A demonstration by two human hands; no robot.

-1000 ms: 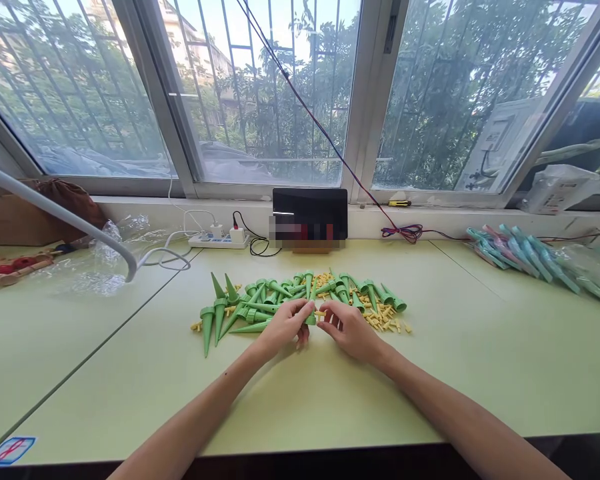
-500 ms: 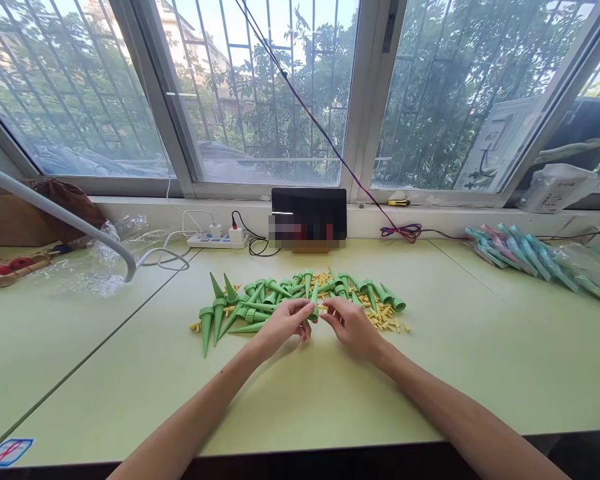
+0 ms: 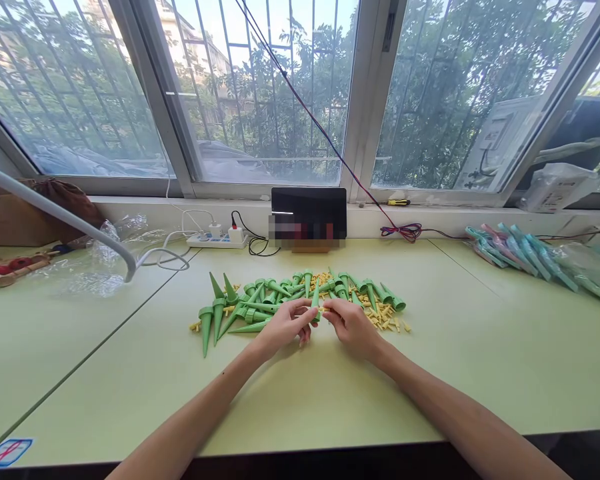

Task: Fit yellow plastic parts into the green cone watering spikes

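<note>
In my left hand (image 3: 291, 327) is a green plastic watering spike (image 3: 315, 301), held point upward with its wide collar low. My right hand (image 3: 349, 324) pinches a small yellow plastic valve piece (image 3: 324, 309) against the spike's side; the fingers hide most of it. Whether the piece sits in the spike or only touches it, I cannot tell. Behind my hands lies a heap of green spikes (image 3: 250, 315), several with yellow pieces in their sides. Loose yellow valve pieces (image 3: 385, 320) are scattered just right of my right hand.
A dark tablet screen (image 3: 309, 212) stands at the back of the table (image 3: 310, 407). A white power strip (image 3: 217, 241) and cables lie to its left. Bagged items (image 3: 525, 250) rest at the right, crumpled clear plastic (image 3: 103, 267) at the left. A white tube (image 3: 60, 210) crosses the left side.
My right hand has brought the yellow valve piece up against the side of the spike, closing the small gap. The left hand's grip on the spike has shifted slightly.
</note>
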